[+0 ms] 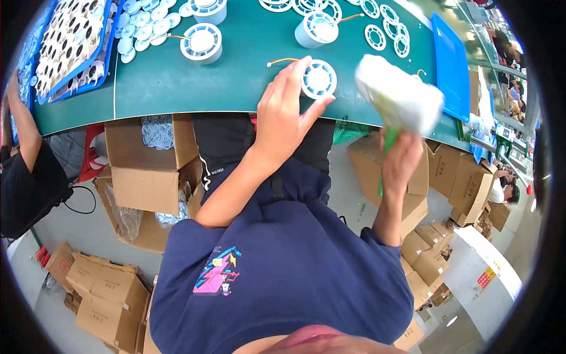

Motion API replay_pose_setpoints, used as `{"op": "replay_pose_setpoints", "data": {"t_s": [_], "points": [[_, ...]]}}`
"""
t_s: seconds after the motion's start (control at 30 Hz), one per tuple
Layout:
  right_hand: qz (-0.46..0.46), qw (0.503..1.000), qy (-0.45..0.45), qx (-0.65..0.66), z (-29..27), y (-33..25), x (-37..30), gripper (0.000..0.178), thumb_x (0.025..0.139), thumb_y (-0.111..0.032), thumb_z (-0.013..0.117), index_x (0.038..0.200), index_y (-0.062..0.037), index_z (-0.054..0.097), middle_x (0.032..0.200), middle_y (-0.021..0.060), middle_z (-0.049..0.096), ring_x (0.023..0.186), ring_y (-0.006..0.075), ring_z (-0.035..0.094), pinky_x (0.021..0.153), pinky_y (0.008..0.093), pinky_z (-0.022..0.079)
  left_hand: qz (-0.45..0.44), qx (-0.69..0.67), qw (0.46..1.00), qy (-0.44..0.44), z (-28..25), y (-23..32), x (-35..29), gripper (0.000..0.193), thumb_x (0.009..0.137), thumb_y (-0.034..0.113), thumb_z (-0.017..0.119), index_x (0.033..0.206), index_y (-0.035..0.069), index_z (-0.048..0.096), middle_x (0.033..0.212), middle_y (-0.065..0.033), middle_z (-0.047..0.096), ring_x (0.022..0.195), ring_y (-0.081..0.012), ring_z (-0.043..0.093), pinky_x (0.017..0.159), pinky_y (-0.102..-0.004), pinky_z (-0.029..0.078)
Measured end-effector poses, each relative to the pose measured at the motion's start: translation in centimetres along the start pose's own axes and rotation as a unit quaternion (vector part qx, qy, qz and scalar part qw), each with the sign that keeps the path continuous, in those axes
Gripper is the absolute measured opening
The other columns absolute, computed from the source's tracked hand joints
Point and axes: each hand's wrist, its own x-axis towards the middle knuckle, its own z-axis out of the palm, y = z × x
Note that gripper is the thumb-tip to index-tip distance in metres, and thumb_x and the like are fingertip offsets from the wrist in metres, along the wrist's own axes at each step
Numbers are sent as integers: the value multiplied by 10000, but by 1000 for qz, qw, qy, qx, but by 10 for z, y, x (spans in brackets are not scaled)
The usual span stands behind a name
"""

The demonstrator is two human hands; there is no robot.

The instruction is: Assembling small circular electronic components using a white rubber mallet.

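Note:
At the table's near edge my left hand [279, 115] grips a round white slotted housing [319, 79], fingers along its left side and thumb at its lower right. A thin orange wire [283, 60] sticks out past my fingers. My right hand [403, 154] is closed round the green handle of a mallet [398, 94]. Its thick head looks wrapped in white material and is smeared by motion. It is raised to the right of the housing, apart from it. Similar wired housings stand farther back, one at the left [201, 45] and another near the middle [317, 29].
Pale round discs [141, 25] lie heaped at the back left, beside stacked blue trays [73, 44] of white parts. White slotted rings [375, 37] are scattered at the back right, near a blue tray [451, 71]. Cardboard boxes [144, 189] stand below the table. A co-worker's arm [25, 121] shows at left.

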Motion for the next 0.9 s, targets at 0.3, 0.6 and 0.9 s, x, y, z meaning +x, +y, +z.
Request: {"op": "replay_pose_setpoints", "data": {"t_s": [0.3, 0.6, 0.9], "points": [[38, 991, -124, 24, -20, -57, 18, 347, 1134, -285, 331, 1090, -30, 561, 756, 28, 579, 607, 96, 511, 534, 259, 415, 22, -4, 999, -27, -6, -11, 0, 711, 844, 244, 845, 1431, 4, 524, 1253, -215, 655, 1074, -400, 664, 911, -460, 541], [-25, 987, -110, -116, -18, -53, 14, 239, 918, -140, 760, 1057, 37, 681, 890, 104, 722, 807, 153, 651, 730, 325, 518, 23, -18, 998, -63, -4, -5, 0, 656, 816, 126, 850, 1390, 19, 552, 1230, -191, 676, 1065, -379, 692, 898, -438, 563], [-51, 980, -49, -186, -45, -42, 35, 250, 941, -60, 665, 1167, 46, 643, 942, 173, 734, 779, 248, 687, 762, 386, 526, 18, -52, 992, -115, 20, 2, -1, 717, 784, 137, 871, 1410, 38, 534, 1252, -183, 681, 1074, -377, 689, 901, -440, 561]]}}
